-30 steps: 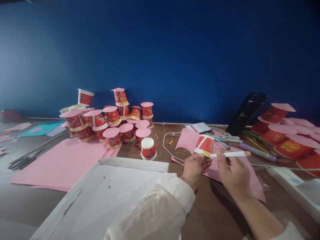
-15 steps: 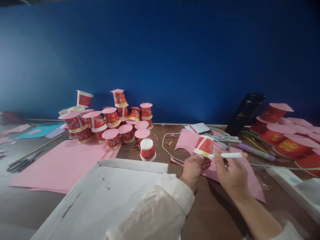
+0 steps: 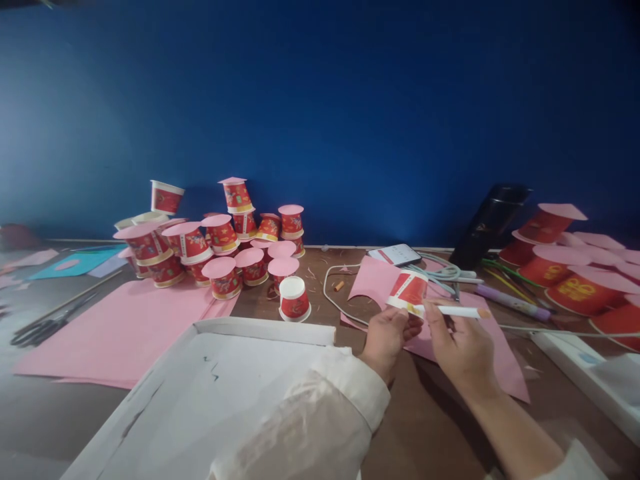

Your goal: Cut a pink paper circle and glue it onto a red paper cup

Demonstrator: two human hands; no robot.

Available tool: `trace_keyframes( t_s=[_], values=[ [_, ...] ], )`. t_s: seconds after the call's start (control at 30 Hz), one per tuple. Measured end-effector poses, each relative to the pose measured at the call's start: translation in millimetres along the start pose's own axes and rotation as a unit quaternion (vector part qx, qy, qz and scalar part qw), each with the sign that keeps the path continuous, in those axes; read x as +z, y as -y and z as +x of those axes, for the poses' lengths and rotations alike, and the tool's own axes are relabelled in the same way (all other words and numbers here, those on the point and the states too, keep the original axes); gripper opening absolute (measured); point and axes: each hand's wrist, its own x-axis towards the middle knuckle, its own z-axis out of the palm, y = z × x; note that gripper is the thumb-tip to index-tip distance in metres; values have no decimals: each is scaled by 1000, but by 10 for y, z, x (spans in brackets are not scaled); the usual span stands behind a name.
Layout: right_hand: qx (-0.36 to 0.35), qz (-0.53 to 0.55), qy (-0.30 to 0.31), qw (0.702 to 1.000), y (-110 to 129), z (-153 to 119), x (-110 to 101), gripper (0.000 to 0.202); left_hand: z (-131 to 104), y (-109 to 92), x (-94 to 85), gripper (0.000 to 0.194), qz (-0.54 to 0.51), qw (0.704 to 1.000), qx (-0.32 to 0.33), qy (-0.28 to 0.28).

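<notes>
Pinching a red cup (image 3: 411,288) in left grip (image 3: 387,339), short of the tabletop's (image 3: 405,433) far edge; apparently marking its lower band with a white marker (image 3: 463,311), clasped in right grip (image 3: 464,350); calling for steadiness next!

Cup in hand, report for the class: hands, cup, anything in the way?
Left hand holding cup, tilted. Right hand holding marker, one end at cup's lower edge, contact unclear. Phone beyond, not between them.

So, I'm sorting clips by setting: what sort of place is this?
Probably a craft table, judging by the red cups topped with pink discs, the pink paper sheets and the scissors.
</notes>
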Motion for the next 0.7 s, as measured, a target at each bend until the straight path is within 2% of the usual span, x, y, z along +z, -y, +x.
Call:
trace_keyframes(
  t_s=[0.3, 0.7],
  values=[
    [-32, -13, -14, 999, -25, -13, 24, 46, 32, 55, -6, 32, 34, 999, 8, -11],
    [-40, -2, -24, 999, -21, -19, 30, 42, 0, 13, 32, 27, 51, 998, 21, -18]
  ],
)
